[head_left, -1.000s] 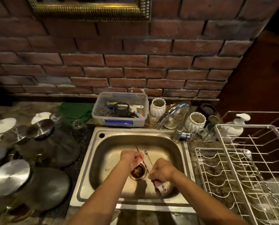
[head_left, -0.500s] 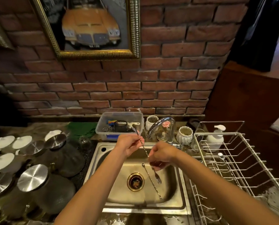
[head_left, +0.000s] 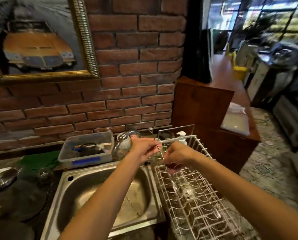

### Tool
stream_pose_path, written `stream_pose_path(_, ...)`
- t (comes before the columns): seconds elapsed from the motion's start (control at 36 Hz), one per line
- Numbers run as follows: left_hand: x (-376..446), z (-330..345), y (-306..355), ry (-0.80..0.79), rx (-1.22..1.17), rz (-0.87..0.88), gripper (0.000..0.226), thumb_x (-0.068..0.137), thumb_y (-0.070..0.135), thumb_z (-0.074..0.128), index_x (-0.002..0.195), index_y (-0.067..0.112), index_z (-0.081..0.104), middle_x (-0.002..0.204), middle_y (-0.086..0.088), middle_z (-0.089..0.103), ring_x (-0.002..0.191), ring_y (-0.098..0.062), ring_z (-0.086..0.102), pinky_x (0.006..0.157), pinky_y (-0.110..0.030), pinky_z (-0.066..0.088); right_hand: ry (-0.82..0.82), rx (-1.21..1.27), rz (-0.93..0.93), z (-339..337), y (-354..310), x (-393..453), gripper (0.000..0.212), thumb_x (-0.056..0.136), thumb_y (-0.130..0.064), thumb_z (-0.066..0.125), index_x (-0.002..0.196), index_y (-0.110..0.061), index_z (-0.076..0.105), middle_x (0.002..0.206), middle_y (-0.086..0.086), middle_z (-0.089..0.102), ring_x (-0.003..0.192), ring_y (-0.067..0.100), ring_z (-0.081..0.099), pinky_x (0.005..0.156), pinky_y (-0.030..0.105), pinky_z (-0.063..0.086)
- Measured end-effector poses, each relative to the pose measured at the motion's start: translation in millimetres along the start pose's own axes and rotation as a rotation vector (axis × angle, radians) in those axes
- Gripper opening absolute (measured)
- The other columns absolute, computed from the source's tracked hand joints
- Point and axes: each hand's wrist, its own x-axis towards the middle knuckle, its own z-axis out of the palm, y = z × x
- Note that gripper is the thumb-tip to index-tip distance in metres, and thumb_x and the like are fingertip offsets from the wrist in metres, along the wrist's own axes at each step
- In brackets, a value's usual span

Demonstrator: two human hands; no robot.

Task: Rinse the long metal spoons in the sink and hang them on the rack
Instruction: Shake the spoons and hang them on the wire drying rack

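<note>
Fingers pinch spoons, handles angled upward.

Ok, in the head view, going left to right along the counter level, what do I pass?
Round metal lid → green cloth → clear plastic tub → left hand → right hand → white wire rack. The sink sits nearer, below the tub and the left forearm, so it is left out of the order.
</note>
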Motion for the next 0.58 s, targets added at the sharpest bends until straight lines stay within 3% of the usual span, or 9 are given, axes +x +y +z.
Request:
stream_pose_path(0.11, 2, 40, -19, -0.068, 0.015, -0.026, 0.016, 0.087, -0.017, 0.058, 0.081, -0.002, 0.059, 0.074, -0.021, 0.062, 0.043, -0.015, 0.065, 0.045, -0.024, 0.055, 0.105, -0.016, 0.030, -24, 30, -12, 0.008, 0.088, 0.006, 0.067, 0.088, 0.001, 0.062, 0.080, 0.019, 0.061, 0.064, 0.027, 0.064, 0.049, 0.031, 0.055)
stream_pose_path(0.25, 4, 79, -42, -0.130, 0.077, -0.081, 0.008, 0.088, -0.015, 0.058, 0.090, -0.009, 0.063, 0.078, -0.024, 0.064, 0.051, -0.020, 0.066, 0.048, -0.026, 0.056, 0.219, -0.087, 0.096, -46, 68, -18, 0.015, 0.084, 0.002, 0.073, 0.074, -0.005, 0.063, 0.069, 0.009, 0.064, 0.043, 0.013, 0.063, 0.040, 0.024, 0.053)
stream_pose_path(0.33, 4, 98, -55, -0.142, 0.165, -0.078, 0.010, 0.085, -0.016, 0.060, 0.091, -0.007, 0.061, 0.087, -0.025, 0.057, 0.060, -0.025, 0.057, 0.039, -0.024, 0.042, 0.302, -0.135, 0.125, -54, 89, -19, 0.011, 0.081, -0.002, 0.077, 0.076, -0.004, 0.069, 0.078, 0.013, 0.070, 0.059, 0.022, 0.072, 0.051, 0.032, 0.062)
stream_pose_path(0.39, 5, 108, -64, -0.131, 0.213, -0.086, 0.017, 0.084, -0.016, 0.062, 0.095, -0.003, 0.062, 0.084, -0.022, 0.057, 0.065, -0.027, 0.058, 0.041, -0.024, 0.045, 0.328, -0.190, 0.129, -57, 102, -19, 0.008, 0.081, -0.004, 0.077, 0.077, -0.004, 0.071, 0.081, 0.015, 0.074, 0.066, 0.025, 0.076, 0.060, 0.038, 0.064)
stream_pose_path(0.47, 10, 119, -75, -0.114, 0.289, -0.113, 0.016, 0.084, -0.015, 0.064, 0.091, -0.001, 0.060, 0.074, -0.016, 0.059, 0.059, -0.024, 0.058, 0.039, -0.025, 0.047, 0.321, -0.230, 0.153, -56, 116, -17, 0.013, 0.083, -0.005, 0.075, 0.073, -0.010, 0.069, 0.081, 0.013, 0.074, 0.062, 0.017, 0.074, 0.057, 0.030, 0.064)
stream_pose_path(0.58, 21, 128, -88, -0.078, 0.392, -0.187, 0.014, 0.087, -0.011, 0.064, 0.087, 0.001, 0.058, 0.065, -0.011, 0.059, 0.045, -0.018, 0.056, 0.045, -0.028, 0.048, 0.357, -0.267, 0.171, -48, 130, -9, 0.006, 0.087, -0.005, 0.069, 0.092, -0.004, 0.069, 0.095, 0.015, 0.071, 0.081, 0.024, 0.074, 0.072, 0.038, 0.064)
